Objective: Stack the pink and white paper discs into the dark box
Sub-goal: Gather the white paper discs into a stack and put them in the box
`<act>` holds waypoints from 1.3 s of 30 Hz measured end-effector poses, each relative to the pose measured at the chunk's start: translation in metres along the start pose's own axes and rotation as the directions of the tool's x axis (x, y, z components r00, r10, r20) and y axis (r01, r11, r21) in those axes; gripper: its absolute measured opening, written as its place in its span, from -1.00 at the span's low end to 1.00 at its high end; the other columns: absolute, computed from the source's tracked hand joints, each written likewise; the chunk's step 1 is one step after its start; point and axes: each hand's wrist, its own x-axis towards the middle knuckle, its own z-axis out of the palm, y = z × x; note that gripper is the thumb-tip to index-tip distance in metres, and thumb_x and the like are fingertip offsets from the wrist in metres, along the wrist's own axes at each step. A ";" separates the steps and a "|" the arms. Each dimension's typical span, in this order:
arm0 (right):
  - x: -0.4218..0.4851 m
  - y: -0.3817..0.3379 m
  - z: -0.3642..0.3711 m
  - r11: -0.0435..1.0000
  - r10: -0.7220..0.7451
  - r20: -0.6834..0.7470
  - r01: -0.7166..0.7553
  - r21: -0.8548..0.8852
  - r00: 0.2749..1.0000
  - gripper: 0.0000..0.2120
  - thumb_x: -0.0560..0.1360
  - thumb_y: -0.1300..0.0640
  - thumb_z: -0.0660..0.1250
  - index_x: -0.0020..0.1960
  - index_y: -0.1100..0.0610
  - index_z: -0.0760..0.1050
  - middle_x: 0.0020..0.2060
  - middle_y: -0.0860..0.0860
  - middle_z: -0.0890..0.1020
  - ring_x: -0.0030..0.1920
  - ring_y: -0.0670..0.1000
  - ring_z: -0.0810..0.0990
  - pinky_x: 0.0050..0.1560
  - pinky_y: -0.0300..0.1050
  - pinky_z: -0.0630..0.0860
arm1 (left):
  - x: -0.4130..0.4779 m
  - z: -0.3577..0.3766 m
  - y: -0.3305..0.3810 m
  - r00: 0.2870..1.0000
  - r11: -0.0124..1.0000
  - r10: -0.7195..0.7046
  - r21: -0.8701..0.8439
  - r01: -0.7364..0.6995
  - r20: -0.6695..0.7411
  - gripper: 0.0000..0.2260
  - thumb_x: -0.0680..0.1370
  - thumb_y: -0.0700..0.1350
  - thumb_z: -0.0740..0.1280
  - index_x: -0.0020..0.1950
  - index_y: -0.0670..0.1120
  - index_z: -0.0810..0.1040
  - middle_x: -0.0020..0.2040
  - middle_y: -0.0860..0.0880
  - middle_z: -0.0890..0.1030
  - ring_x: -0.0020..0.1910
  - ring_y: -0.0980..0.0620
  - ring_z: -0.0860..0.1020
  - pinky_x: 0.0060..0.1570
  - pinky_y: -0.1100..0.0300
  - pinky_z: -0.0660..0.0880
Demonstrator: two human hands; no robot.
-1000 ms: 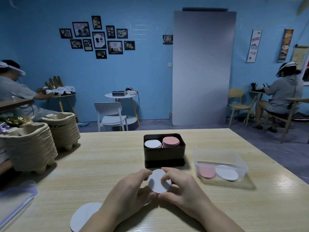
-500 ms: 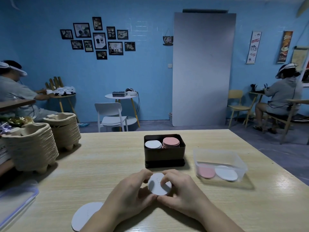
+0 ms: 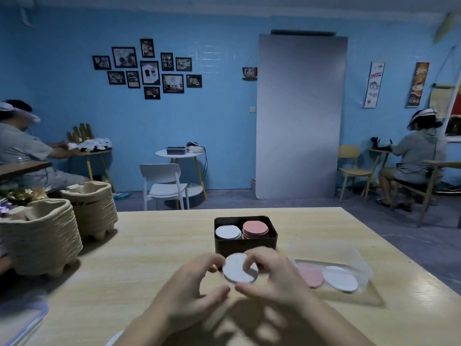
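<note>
While both hands hover low over the near middle of the counter [image 3: 149, 258], a single white disc [image 3: 238, 270] is held between them, tilted up off the wood and just in front of the dark box [image 3: 239, 247]. The left hand [image 3: 192, 288] has its grip closed on the disc's left edge, fingertips above and thumb below, though it is a bit blurred. The right hand [image 3: 272, 278] pinches the right side, fingers curled over the top rim and thumb at the lower edge. Inside the box a white stack [image 3: 227, 232] sits on the left and a taller pink stack [image 3: 255, 229] on the right, side by side. To the right stands a clear tub [image 3: 359, 260] with a pink disc [image 3: 310, 274] and a spare white disc [image 3: 340, 278] lying flat in it. Piles of pulp trays [image 3: 40, 236] stand at the far left.
</note>
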 end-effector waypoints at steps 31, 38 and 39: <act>0.146 0.038 0.017 0.899 0.264 0.170 -0.178 -0.400 0.949 -0.67 0.33 -0.23 0.58 -0.11 -0.06 0.57 0.07 -0.04 0.47 0.10 0.01 0.49 0.11 -0.03 0.50 | 0.046 0.013 -0.054 0.993 0.985 0.004 0.173 0.017 -0.122 -0.53 0.56 0.19 0.25 0.48 0.17 0.41 0.47 0.33 0.38 0.44 0.26 0.35 0.35 0.20 0.42; 0.145 0.034 0.015 0.877 0.278 0.171 -0.177 -0.446 0.945 -0.61 0.33 -0.31 0.54 -0.02 -0.08 0.59 0.04 -0.05 0.49 0.13 0.02 0.44 -0.01 -0.06 0.40 | 0.049 0.005 -0.050 0.998 0.980 -0.011 0.199 0.024 -0.063 -0.51 0.56 0.20 0.25 0.49 0.20 0.38 0.48 0.36 0.35 0.45 0.28 0.32 0.37 0.20 0.40; 0.143 0.032 0.013 0.882 0.267 0.158 -0.175 -0.437 0.951 -0.61 0.35 -0.31 0.51 0.01 -0.07 0.59 0.05 -0.05 0.51 0.12 0.02 0.46 -0.02 -0.05 0.41 | 0.049 0.003 -0.049 0.999 0.979 -0.016 0.201 0.026 -0.048 -0.51 0.55 0.20 0.24 0.49 0.21 0.37 0.48 0.36 0.34 0.45 0.29 0.31 0.38 0.20 0.39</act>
